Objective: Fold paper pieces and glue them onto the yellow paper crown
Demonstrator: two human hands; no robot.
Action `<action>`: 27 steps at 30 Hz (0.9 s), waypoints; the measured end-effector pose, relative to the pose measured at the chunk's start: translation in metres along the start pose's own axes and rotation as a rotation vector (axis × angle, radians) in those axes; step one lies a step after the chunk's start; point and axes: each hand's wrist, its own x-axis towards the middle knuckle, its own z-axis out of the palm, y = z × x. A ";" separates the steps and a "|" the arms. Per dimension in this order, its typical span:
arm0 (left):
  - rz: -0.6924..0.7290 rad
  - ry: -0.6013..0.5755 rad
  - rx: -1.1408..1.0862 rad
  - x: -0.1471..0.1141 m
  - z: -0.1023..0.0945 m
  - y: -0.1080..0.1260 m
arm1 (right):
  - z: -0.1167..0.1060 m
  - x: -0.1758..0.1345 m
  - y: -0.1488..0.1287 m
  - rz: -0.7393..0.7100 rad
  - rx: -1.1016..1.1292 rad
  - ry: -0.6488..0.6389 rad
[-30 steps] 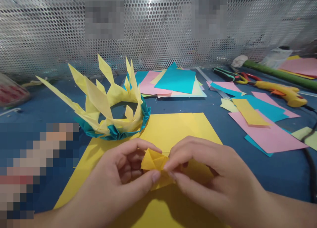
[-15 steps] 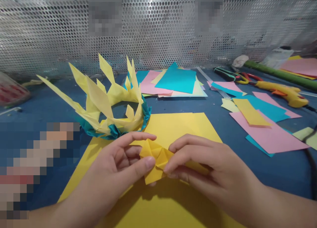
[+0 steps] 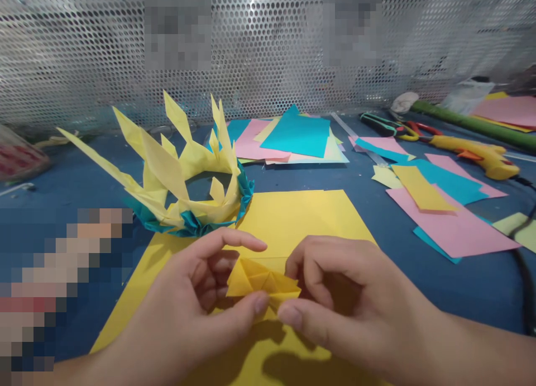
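Note:
A small folded piece of yellow paper (image 3: 263, 280), creased into triangles, is held just above a large yellow sheet (image 3: 310, 213). My left hand (image 3: 209, 291) grips its left part, thumb on the near face and fingers behind, with the index finger raised above it. At its right end, my right hand (image 3: 335, 291) pinches the paper between thumb and curled fingers. Behind my left hand stands a pale yellow paper crown (image 3: 201, 168) with tall points and blue folded paper around its base, partly on the sheet.
Behind the sheet lies a pile of coloured paper (image 3: 297, 134). To the right are pink paper (image 3: 448, 224), a yellow strip (image 3: 422, 189), a yellow glue gun (image 3: 477, 154) and pliers (image 3: 412, 130). A perforated metal panel (image 3: 268, 51) closes off the back of the blue table (image 3: 335, 179).
The folded paper has tipped and lowered slightly, now showing its triangular creases flatter. My right thumb has shifted down to its near edge, and the right fingers have curled behind it.

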 end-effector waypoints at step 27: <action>-0.092 -0.093 0.130 0.003 0.002 0.012 | 0.000 -0.004 0.002 -0.300 -0.167 0.083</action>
